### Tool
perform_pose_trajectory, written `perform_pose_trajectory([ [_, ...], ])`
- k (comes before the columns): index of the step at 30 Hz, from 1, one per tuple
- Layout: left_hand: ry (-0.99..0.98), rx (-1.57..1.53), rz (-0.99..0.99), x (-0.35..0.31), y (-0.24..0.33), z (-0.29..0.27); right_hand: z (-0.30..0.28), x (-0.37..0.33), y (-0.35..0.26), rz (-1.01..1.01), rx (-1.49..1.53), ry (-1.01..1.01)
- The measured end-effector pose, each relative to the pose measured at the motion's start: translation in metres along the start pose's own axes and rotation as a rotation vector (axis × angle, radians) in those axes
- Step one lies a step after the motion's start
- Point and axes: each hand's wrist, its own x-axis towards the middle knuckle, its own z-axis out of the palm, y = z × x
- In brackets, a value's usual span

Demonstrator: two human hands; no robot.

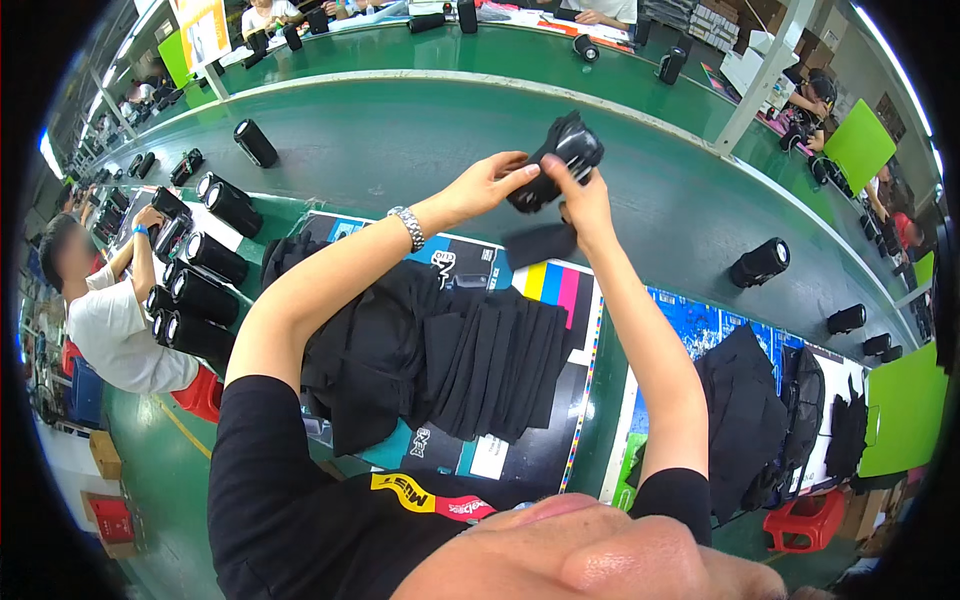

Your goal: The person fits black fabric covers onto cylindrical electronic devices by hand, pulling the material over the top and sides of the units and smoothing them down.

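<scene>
Above the work surface, both my hands are on a black cylindrical speaker (pixel 574 148) with a glossy end, tilted and slightly blurred. My left hand (pixel 490 187) grips its left side with fingers and thumb. From the right, my right hand (pixel 588 205) is closed round it, the thumb lying across its surface. A piece of black cloth (pixel 540 246) hangs just below my right hand; what holds it is hidden. Under my arms lies a row of folded black cloth pieces (pixel 495 365), beside a looser black cloth pile (pixel 365 350).
Several black speakers (pixel 215 258) stand at the left, near a seated person in a white shirt (pixel 130 325). A green conveyor belt (pixel 400 125) runs across ahead, carrying a speaker (pixel 760 262) at the right. More black cloth (pixel 742 410) and a red stool (pixel 805 522) are right.
</scene>
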Motion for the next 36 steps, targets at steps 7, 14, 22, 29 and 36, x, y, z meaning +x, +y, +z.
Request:
perform_pose_trajectory([
  [7, 0.215, 0.206, 0.439, 0.047, 0.024, 0.007, -0.017, -0.02, 0.022, -0.196, -0.509, -0.041],
  [14, -0.185, 0.219, -0.038, 0.077, 0.014, 0.013, -0.039, -0.018, 0.017, -0.111, -0.333, 0.067],
  [22, 0.002, 0.464, 0.489, 0.087, 0.027, 0.033, -0.039, -0.017, 0.014, -0.067, -0.372, 0.138],
  [29, 0.078, 0.731, 0.924, 0.051, 0.054, 0.063, -0.052, -0.008, 0.021, -0.094, -0.481, 0.225],
  [36, 0.146, 0.578, 0.826, 0.037, 0.043, 0.061, -0.084, -0.015, 0.024, -0.237, -0.58, 0.037],
])
